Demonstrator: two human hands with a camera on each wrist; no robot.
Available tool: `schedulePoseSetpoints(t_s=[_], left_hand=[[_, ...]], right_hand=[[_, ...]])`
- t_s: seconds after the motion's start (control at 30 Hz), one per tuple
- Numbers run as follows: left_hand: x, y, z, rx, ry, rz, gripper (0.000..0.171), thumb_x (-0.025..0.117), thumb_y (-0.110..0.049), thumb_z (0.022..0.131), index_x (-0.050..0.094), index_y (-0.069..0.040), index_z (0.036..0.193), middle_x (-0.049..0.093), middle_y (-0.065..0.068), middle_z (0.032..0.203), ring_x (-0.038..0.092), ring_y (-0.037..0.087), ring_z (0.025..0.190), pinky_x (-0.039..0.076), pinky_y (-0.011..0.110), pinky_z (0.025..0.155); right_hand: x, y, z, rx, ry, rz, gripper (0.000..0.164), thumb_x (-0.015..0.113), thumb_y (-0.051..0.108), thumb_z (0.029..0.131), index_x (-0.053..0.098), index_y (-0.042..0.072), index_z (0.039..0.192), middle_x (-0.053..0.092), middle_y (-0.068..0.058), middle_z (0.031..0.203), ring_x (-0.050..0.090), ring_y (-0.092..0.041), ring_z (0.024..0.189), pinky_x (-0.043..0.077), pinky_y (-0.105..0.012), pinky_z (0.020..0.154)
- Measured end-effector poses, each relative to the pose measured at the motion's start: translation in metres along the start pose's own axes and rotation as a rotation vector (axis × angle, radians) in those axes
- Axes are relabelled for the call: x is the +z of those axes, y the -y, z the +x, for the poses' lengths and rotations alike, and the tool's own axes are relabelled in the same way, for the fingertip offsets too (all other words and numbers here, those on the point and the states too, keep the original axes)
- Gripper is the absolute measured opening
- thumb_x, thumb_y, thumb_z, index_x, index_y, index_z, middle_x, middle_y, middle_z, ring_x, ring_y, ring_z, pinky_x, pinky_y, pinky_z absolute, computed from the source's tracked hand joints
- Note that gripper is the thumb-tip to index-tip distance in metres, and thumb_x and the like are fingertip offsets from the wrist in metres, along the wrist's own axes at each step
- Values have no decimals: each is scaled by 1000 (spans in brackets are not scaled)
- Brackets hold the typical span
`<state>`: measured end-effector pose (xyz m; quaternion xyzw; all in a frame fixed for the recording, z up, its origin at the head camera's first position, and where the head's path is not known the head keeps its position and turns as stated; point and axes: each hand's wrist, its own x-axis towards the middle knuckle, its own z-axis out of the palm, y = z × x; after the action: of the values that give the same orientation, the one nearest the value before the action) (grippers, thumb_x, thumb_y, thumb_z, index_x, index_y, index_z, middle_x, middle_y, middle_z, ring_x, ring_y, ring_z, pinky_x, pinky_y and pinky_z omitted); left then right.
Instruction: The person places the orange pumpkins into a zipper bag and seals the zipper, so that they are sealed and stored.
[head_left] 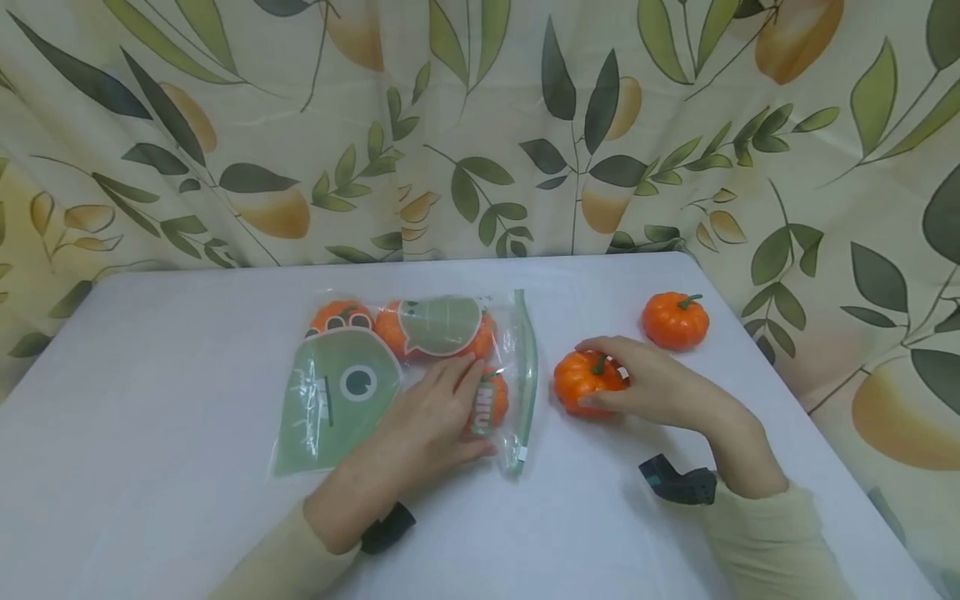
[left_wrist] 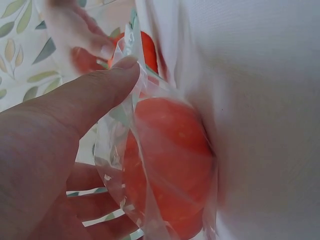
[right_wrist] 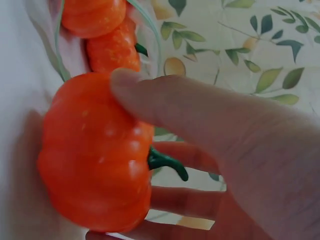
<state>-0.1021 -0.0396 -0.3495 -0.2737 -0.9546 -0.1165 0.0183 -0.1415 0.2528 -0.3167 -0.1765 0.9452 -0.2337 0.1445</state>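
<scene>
A clear zip bag [head_left: 345, 442] with green animal prints lies flat on the table, several small orange pumpkins inside it. My left hand [head_left: 423, 417] rests on the bag, fingers and thumb spread about the bagged pumpkin [head_left: 495, 404] near the mouth. In the left wrist view, the thumb touches the clear film beside that pumpkin [left_wrist: 170, 165]. To the right of the bag's green zip strip [head_left: 528, 358], my right hand [head_left: 652, 383] grips a loose orange pumpkin [head_left: 581, 383] between thumb and fingers. Its green stem [right_wrist: 167, 162] shows in the right wrist view.
Another orange pumpkin [head_left: 675, 321] sits on the white-covered table [head_left: 165, 400] behind my right hand, near the right edge. A leaf-and-fruit patterned curtain [head_left: 480, 125] hangs along the back and right side. Dark devices [head_left: 678, 482] are strapped on both wrists.
</scene>
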Motion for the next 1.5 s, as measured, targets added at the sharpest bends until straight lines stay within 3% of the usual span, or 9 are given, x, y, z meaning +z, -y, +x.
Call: schedulePoseSetpoints(t_s=[0.17, 0.33, 0.63, 0.8, 1.07, 1.27, 1.5], left_hand=[[-1, -2, 1, -13, 24, -2, 95, 80, -52, 78, 37, -7, 151, 40, 11, 156, 43, 26, 140, 40, 43, 115], [0, -2, 1, -24, 36, 4, 97, 79, -54, 77, 36, -8, 152, 38, 11, 157, 41, 27, 142, 40, 44, 115], [2, -3, 0, -5, 6, 22, 99, 79, -56, 76, 36, -7, 151, 40, 12, 156, 43, 28, 140, 39, 44, 116], [3, -3, 0, -3, -19, 39, 99, 76, -60, 77, 37, -6, 150, 42, 12, 154, 43, 29, 139, 40, 45, 115], [4, -5, -1, -23, -15, 44, 105, 76, -64, 75, 33, -8, 153, 41, 10, 155, 42, 29, 140, 37, 47, 116], [4, -7, 0, -40, -38, 51, 107, 78, -64, 72, 32, -10, 153, 44, 9, 153, 43, 28, 139, 37, 48, 116], [8, -8, 1, -32, -69, 82, 104, 77, -66, 71, 34, -14, 151, 46, 9, 149, 44, 30, 137, 35, 50, 117]], right_hand=[[11, 7, 9, -51, -10, 46, 59, 76, 33, 87, 55, 12, 138, 63, -7, 130, 58, -23, 109, 56, -46, 93], [20, 11, 15, -71, 41, 107, 61, 75, 37, 87, 53, 15, 140, 61, -6, 133, 59, -23, 111, 57, -42, 93], [17, 6, 10, -85, 163, 191, 70, 69, 13, 86, 38, 16, 148, 54, -13, 141, 58, -31, 120, 56, -43, 96], [18, 10, 13, -99, 145, 176, 62, 70, 13, 85, 46, 14, 143, 56, -10, 140, 59, -28, 118, 57, -40, 94], [25, 14, 18, -143, 90, 187, 65, 76, 20, 85, 47, 12, 143, 56, -9, 139, 60, -27, 118, 58, -39, 93], [34, 15, 25, -88, 62, 258, 65, 82, 31, 81, 48, 14, 134, 59, -10, 135, 67, -25, 110, 60, -35, 88], [43, 16, 31, -68, 88, 344, 61, 84, 30, 79, 46, 13, 124, 60, -13, 131, 68, -27, 108, 59, -39, 89]])
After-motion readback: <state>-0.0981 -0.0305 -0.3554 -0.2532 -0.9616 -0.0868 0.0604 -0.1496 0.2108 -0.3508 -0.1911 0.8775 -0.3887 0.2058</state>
